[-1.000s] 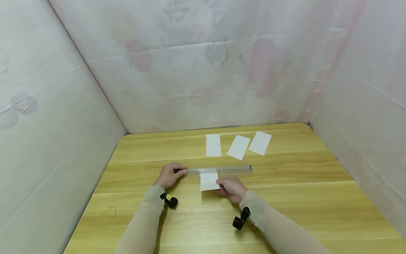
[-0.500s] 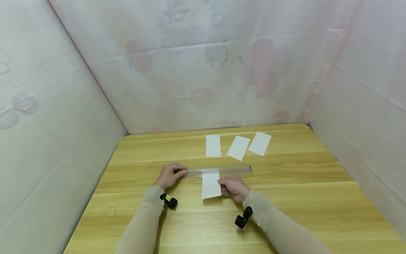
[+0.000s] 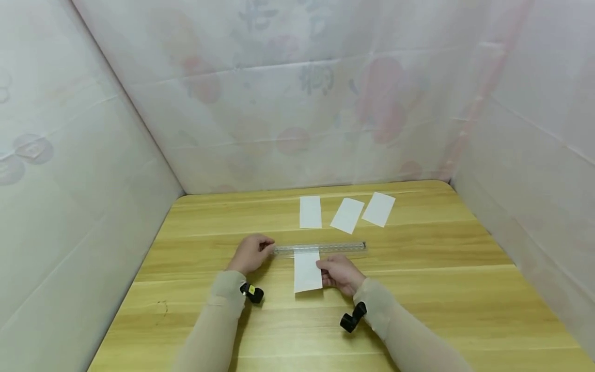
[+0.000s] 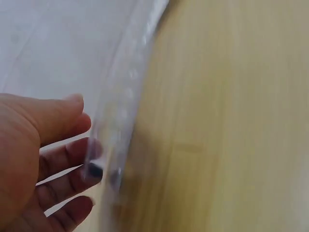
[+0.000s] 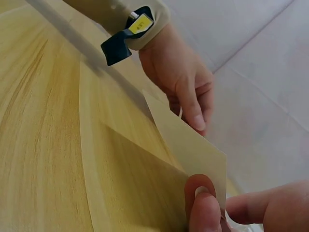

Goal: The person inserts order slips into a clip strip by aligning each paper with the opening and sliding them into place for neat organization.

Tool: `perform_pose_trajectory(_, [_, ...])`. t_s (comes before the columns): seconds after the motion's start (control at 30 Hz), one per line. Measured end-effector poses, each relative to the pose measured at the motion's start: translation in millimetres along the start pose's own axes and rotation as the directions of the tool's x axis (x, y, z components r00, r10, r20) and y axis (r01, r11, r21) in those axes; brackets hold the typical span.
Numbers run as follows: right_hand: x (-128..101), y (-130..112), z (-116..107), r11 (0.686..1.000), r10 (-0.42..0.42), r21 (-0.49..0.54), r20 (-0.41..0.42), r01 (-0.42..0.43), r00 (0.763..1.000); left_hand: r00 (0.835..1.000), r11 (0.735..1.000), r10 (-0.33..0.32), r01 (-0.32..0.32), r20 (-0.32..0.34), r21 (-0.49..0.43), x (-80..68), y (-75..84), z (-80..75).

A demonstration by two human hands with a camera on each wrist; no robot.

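Observation:
In the head view a clear ruler-like plastic strip (image 3: 344,247) with a row of round marks lies across the table. My left hand (image 3: 251,253) is at its left end. The left wrist view shows the thumb and index finger of my left hand (image 4: 43,154) just off the blurred strip (image 4: 123,96), with other loosely bent fingertips seen through its end. My right hand (image 3: 341,274) pinches a white paper card (image 3: 308,274) by its right edge. The card's far edge meets the strip, and its near part is raised above the table in the right wrist view.
Three more white cards lie behind the strip: a left one (image 3: 310,212), a middle one (image 3: 347,215) and a right one (image 3: 378,209). The wooden table (image 3: 209,217) is bounded by pale printed cloth walls (image 3: 279,103) at the back and sides.
The right hand has drawn the card toward the person, so more of it shows below the strip. The left thumb and index finger have come slightly apart at the strip's end.

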State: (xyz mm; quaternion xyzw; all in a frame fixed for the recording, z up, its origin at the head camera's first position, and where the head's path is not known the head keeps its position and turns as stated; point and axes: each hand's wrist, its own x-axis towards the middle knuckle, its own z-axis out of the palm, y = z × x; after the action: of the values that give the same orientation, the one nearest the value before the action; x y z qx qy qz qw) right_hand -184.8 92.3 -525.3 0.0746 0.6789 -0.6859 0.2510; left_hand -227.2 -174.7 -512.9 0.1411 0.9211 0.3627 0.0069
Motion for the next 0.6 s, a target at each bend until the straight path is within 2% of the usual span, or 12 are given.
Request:
perform_pose_trajectory(0.13, [1,2,-2,1.000,-0.012,-0.019,0.007,0.012,1.000,0.998,0.999,0.016,-0.019,-0.067,-0.044,1.7,6.3,15.6])
perform_pose_trajectory(0.37, [1,1,-1,1.000,-0.006,-0.016,0.021,0.007,1.000,0.985,0.991,0.036,-0.057,-0.166,-0.118,1.8,-0.3,34.1])
perform_pose_trajectory(0.47, [0,0,-2,1.000,-0.013,-0.011,0.034,0.013,0.999,0.983,0.988,0.042,-0.067,-0.178,-0.139,3.0,-2.2,35.9])
perform_pose_trajectory(0.6, [-3,2,-3,1.000,-0.015,-0.007,0.057,0.015,0.998,0.986,0.988,0.036,-0.059,-0.162,-0.141,2.3,-3.7,39.0])
